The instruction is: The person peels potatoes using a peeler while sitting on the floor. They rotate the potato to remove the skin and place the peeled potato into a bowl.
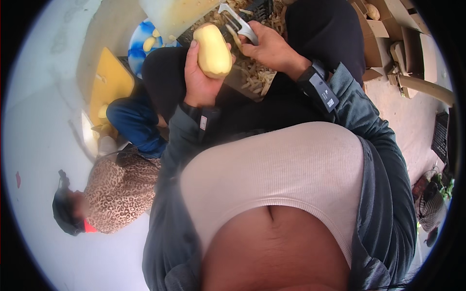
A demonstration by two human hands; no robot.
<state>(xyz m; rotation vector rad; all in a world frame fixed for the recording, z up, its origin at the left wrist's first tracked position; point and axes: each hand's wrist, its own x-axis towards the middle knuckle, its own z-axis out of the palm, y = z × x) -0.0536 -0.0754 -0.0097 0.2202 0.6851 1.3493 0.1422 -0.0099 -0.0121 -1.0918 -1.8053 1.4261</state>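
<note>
My left hand (204, 84) holds a large peeled potato (214, 52) upright, its pale yellow surface showing long flat facets. Just right of it, my right hand (272, 48) grips a white-handled peeler (231, 13) with its head pointing up and away. A strip of peel (233, 35) hangs by the right fingers. The peeler and the potato are apart. Below and beyond both hands lies a heap of tan peelings (257, 80), between my dark-trousered knees.
A blue-and-white basin (136, 52) with yellow pieces (149, 43) stands beyond my left knee. Nearby is a yellow board (113, 78). A person in a leopard-print top (120, 192) sits at my left. Cardboard boxes (417, 51) stand at right; a black crate (263, 10) lies ahead.
</note>
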